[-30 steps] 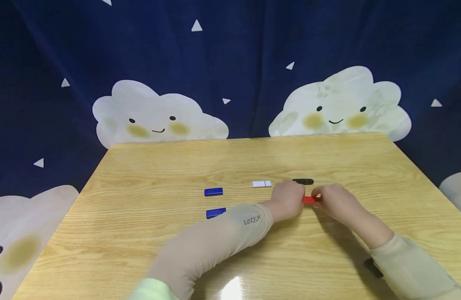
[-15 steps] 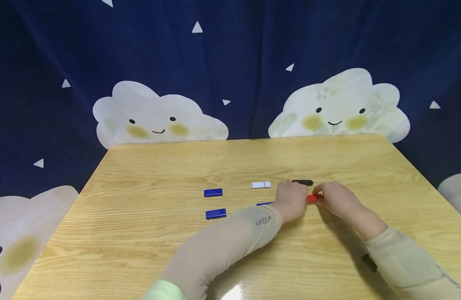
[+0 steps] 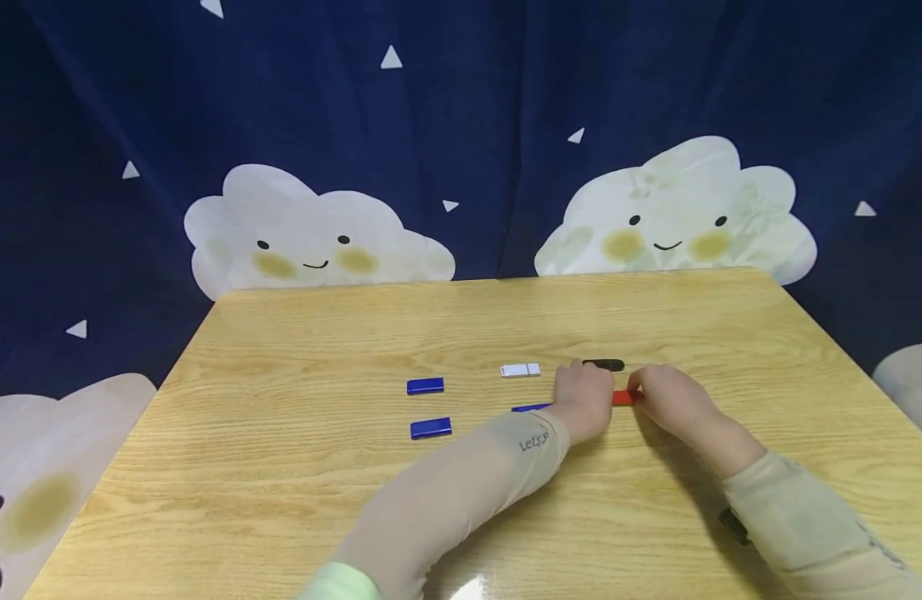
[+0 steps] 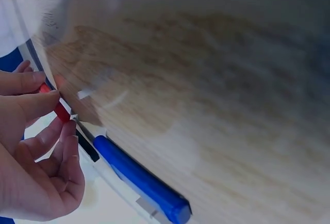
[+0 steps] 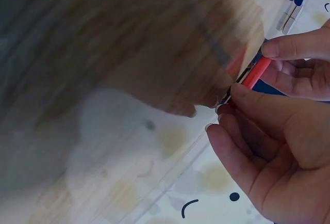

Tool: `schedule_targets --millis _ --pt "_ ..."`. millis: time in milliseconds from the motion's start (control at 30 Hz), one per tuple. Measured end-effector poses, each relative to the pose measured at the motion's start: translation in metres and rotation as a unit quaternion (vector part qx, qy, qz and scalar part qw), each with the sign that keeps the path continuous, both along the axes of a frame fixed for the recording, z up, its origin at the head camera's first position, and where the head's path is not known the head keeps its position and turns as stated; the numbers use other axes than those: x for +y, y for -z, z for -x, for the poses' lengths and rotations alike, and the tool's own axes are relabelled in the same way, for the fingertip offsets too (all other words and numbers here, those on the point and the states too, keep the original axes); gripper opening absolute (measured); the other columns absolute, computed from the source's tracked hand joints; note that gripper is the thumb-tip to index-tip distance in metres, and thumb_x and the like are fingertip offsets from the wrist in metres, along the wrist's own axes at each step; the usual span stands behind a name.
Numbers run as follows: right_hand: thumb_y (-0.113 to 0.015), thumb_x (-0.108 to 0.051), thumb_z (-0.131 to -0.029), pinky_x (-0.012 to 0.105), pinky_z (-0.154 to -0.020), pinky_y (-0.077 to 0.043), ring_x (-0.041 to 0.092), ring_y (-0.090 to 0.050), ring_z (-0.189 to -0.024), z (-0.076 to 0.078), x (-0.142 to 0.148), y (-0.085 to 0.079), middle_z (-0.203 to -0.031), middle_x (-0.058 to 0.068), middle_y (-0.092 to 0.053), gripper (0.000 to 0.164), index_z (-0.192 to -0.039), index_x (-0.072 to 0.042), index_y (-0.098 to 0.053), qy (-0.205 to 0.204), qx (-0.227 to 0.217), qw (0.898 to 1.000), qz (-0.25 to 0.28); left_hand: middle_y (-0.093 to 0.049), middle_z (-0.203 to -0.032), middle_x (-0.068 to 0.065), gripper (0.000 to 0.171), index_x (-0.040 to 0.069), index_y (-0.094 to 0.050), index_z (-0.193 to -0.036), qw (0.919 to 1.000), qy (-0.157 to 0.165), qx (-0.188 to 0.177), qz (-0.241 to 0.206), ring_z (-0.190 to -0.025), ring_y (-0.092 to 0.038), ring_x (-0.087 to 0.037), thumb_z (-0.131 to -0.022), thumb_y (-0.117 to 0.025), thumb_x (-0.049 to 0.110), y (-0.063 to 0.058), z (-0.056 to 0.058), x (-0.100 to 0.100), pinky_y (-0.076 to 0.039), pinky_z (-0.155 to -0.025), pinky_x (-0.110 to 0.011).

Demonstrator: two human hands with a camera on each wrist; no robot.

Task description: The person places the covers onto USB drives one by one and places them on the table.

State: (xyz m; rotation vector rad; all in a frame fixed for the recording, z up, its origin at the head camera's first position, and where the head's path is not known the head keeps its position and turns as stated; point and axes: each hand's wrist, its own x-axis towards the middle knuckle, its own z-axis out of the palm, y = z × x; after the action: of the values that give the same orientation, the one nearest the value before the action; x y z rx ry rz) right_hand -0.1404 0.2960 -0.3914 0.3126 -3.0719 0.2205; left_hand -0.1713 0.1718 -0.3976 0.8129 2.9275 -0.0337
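Note:
Both hands meet at a red USB stick (image 3: 623, 398) over the right half of the table. My left hand (image 3: 584, 402) pinches its left end, and my right hand (image 3: 674, 402) pinches the right end between thumb and fingers. The left wrist view shows the red stick (image 4: 62, 112) slanting between the fingertips, partly covered by them. In the right wrist view the two thumbs lie along the red stick (image 5: 258, 73). Just behind the left hand lies a black USB stick (image 3: 605, 364). A blue USB stick (image 3: 531, 407) is partly hidden by the left wrist.
Two more blue USB sticks (image 3: 425, 386) lie farther left on the wooden table (image 3: 296, 500). A white USB stick (image 3: 520, 370) sits between them and the black one. Another black stick (image 3: 734, 527) shows beside the right sleeve. A dark blue curtain (image 3: 498, 125) hangs behind.
My left hand has shifted slightly right, and the blue stick by its wrist has come into view. The red stick has moved a little right, still held by both hands.

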Motion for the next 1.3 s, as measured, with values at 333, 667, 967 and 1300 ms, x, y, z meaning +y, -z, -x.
schedule_targets --millis 333,667,967,1300 --pt "-0.064 0.005 -0.071 0.035 -0.056 -0.048 0.017 -0.050 -0.059 -0.0025 -0.0008 -0.0021 -0.073 0.011 -0.065 0.010 -0.080 0.001 -0.068 0.002 -0.005 1.000 0.002 -0.063 -0.098 0.009 0.012 0.030 -0.066 -0.098 0.9998 0.006 -0.014 -0.010 -0.090 -0.052 -0.009 -0.090 -0.059 0.025 0.0015 -0.0015 -0.0002 -0.043 -0.077 -0.027" --pt "-0.064 0.004 -0.072 0.037 -0.057 -0.048 0.017 -0.052 -0.060 -0.0022 -0.0010 -0.0024 -0.074 0.012 -0.065 0.011 -0.082 0.001 -0.068 0.004 -0.016 1.000 0.001 -0.062 -0.095 0.008 0.011 0.027 -0.067 -0.096 0.9993 0.012 -0.024 -0.026 -0.086 -0.052 -0.010 -0.088 -0.062 0.023 0.0008 -0.0024 -0.0052 -0.044 -0.075 -0.028" --pt "-0.062 0.005 -0.071 0.033 -0.053 -0.045 0.016 -0.049 -0.058 -0.0017 0.0029 0.0013 -0.072 0.010 -0.064 0.013 -0.082 -0.001 -0.067 0.009 -0.030 0.999 0.008 -0.062 -0.092 0.008 0.009 0.027 -0.067 -0.092 0.9990 0.011 -0.025 -0.034 -0.083 -0.051 -0.009 -0.087 -0.062 0.022 0.0028 -0.0060 -0.0055 -0.043 -0.071 -0.026" --pt "-0.062 0.003 -0.073 0.034 -0.053 -0.044 0.016 -0.048 -0.058 -0.0029 0.0037 -0.0022 -0.072 0.010 -0.065 0.013 -0.085 0.000 -0.066 0.012 -0.036 0.999 0.012 -0.063 -0.098 0.009 0.013 0.027 -0.065 -0.097 0.9987 0.019 -0.024 -0.040 -0.087 -0.053 -0.009 -0.086 -0.063 0.020 0.0028 -0.0045 -0.0065 -0.045 -0.072 -0.027"
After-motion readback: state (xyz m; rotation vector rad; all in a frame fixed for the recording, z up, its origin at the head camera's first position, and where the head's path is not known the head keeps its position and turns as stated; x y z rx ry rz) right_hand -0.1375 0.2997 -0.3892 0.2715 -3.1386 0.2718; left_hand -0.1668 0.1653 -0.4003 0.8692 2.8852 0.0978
